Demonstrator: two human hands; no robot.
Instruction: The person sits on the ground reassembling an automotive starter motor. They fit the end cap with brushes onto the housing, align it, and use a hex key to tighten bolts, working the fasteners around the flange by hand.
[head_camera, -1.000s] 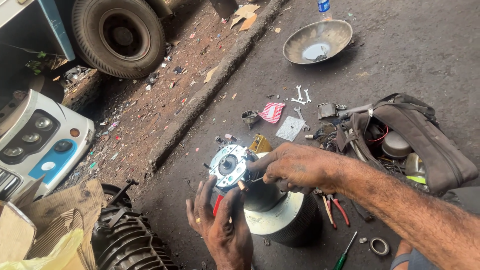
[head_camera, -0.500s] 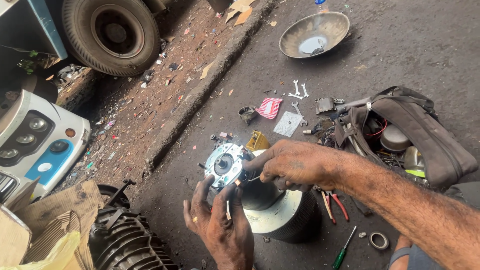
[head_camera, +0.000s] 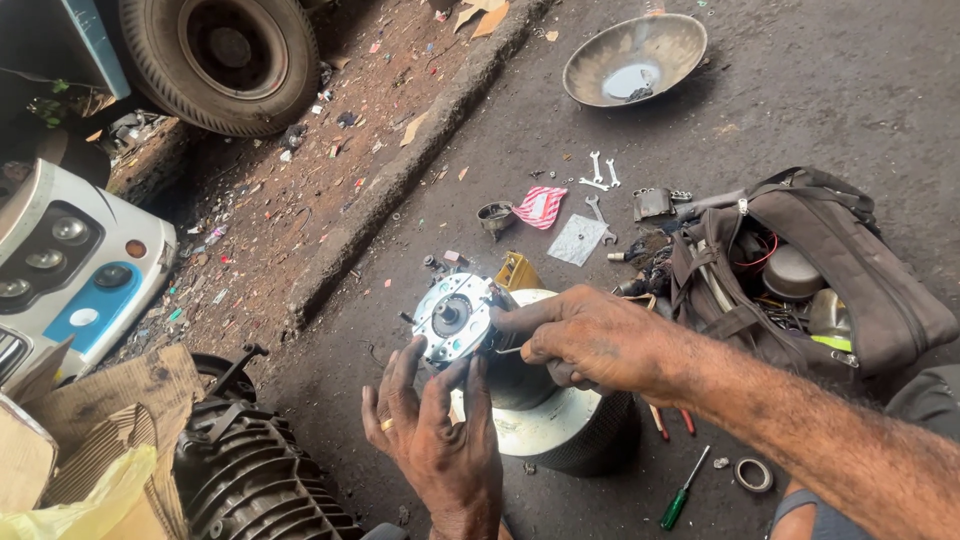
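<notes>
Head view: we brace the round motor unit (head_camera: 455, 320), which sits atop a white-rimmed drum (head_camera: 545, 420) on the pavement. Our left hand (head_camera: 440, 440) spreads its fingers under the silver end plate to steady it. Our right hand (head_camera: 590, 340) pinches a thin tool against the plate's edge. The open tool bag (head_camera: 800, 270) lies near.

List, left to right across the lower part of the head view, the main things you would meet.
Cardboard → finned engine block → left hand → right hand → green screwdriver → tape roll.
</notes>
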